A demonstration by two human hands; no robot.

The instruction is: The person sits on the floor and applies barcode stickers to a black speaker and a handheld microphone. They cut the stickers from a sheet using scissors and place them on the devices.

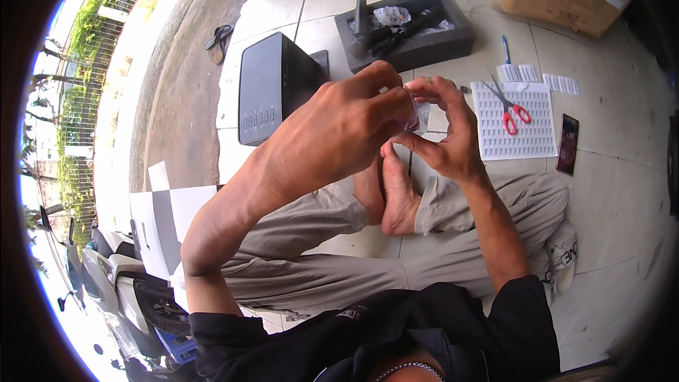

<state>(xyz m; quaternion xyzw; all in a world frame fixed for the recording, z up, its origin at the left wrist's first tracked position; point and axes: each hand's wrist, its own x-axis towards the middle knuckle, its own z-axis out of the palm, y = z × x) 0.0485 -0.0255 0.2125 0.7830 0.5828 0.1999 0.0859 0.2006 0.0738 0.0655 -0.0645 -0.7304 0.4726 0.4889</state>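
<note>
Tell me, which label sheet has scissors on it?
The large white sheet; red-handled scissors lie on it, not on the smaller label strips.

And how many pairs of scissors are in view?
1: red-handled scissors, lying mostly on the white printed sheet, to the right of the right hand. Others could be hidden from this single view.

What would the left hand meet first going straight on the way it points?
The left hand would probably meet the right hand first, just past the clear plastic between them; depth is unclear.
</note>
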